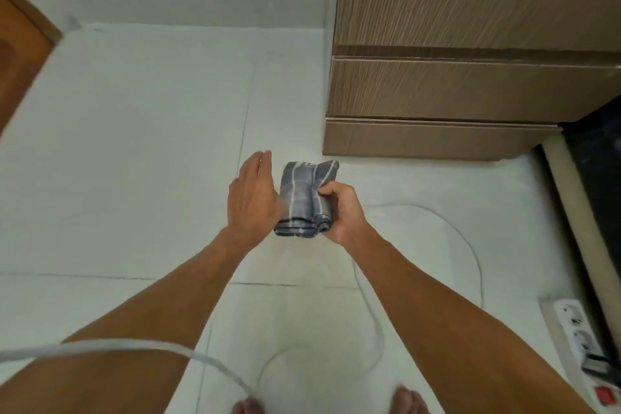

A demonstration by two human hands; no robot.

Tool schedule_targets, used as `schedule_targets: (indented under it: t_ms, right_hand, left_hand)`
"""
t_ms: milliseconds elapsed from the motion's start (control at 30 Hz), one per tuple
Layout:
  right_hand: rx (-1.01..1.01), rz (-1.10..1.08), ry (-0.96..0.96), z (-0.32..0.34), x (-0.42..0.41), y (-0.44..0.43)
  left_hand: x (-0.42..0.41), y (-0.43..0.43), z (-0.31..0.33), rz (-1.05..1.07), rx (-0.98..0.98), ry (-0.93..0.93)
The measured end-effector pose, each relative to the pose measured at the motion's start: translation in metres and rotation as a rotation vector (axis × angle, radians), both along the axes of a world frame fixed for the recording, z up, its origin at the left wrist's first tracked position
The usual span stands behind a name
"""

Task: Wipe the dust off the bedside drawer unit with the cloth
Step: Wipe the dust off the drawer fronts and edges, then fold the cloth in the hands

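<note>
The cloth (302, 197) is grey with pale stripes and folded into a thick pad, held in mid-air at the centre of the view. My right hand (339, 208) pinches its right side with thumb and fingers. My left hand (252, 197) lies flat against the cloth's left side, fingers straight and together. The bedside drawer unit (463, 87) is brown wood grain, with two drawer fronts showing below its top. It stands at the upper right, just beyond the cloth and apart from both hands.
The floor (134, 151) is pale tile. A white cable (470, 245) loops over it near my bare feet, and another white cable crosses close to the camera. A white power strip (581, 339) lies at the lower right beside a dark bed edge (591, 171). A wooden door (20, 54) is at the left.
</note>
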State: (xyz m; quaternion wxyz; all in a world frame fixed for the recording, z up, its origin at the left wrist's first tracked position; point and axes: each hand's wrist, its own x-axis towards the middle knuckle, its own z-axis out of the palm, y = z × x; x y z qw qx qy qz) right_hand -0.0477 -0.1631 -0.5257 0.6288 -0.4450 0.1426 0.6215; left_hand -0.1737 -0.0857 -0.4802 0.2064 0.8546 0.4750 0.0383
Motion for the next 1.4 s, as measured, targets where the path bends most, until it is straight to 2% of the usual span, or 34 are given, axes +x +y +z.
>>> schedule_targets:
  t_ms: [167,333,433,600,800,967,1400]
  right_hand:
    - [-0.02,0.173,0.025,0.117,-0.019,-0.04]
    - [-0.082,0.322,-0.051,0.262,-0.009,-0.05]
    - [-0.112,0.299,-0.111,0.346,0.01,-0.042]
    - [-0.095,0.194,-0.203,0.451,0.058,-0.013]
    - [-0.168,0.097,-0.404,0.492,0.122,0.034]
    - [-0.252,0.066,-0.594,0.482,0.175,0.069]
    - [-0.311,0.213,-0.71,0.431,0.224,0.092]
  left_hand:
    - [-0.018,-0.021,0.111,0.292,-0.541,-0.174]
    - [-0.009,-0.025,0.237,0.597,-1.044,-0.32]
    - [0.003,-0.017,0.319,0.617,-1.259,-0.39]
    - [0.041,0.018,0.416,0.553,-1.165,-0.523]
    - [0.113,0.059,0.465,0.44,-0.975,-0.606]
    - [0.168,0.085,0.446,0.463,-0.864,-0.635]
    - [0.208,0.106,0.384,0.68,-0.694,-0.541]
